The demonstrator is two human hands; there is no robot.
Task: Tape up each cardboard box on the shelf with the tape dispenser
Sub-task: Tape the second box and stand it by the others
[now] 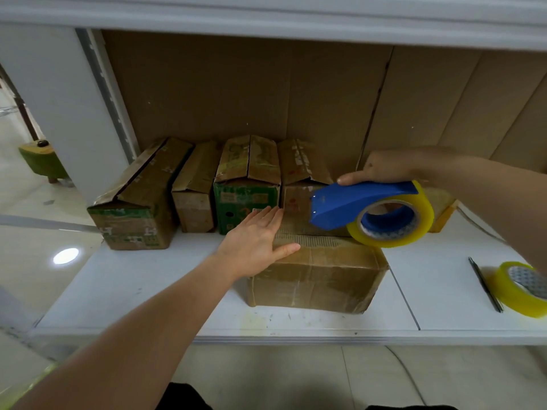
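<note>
Back row, left: four worn brown and green cardboard boxes (189,184) are lined up at the rear of the white shelf (133,279), their top flaps seen unsealed and partly sprung.
Left hand: the left hand (256,241) is laid flat, fingers straight and together, on the top left of the brown cardboard box at the front (319,279); nothing is gripped, the box is only pressed down.
Front box: it is set ahead of the row, near the shelf's front edge; a strip of tape appears to be laid along its top seam.
Tape dispenser: the blue plastic tape dispenser with a yellowish clear roll (373,213) is held over the box's top right, the roll touching or just above the top; which, cannot be told.
Right hand: the right hand (384,168) is wrapped over the dispenser's handle, thumb along its upper edge.
Far right: a spare yellowish tape roll (522,287) and a thin dark pen-like rod (485,284) are lying on the shelf.
Risk: the tape may be torn crookedly or left unstuck if the blade is lifted before the strip is pressed down; the box may be dragged if the flat hand's pressure is eased.
</note>
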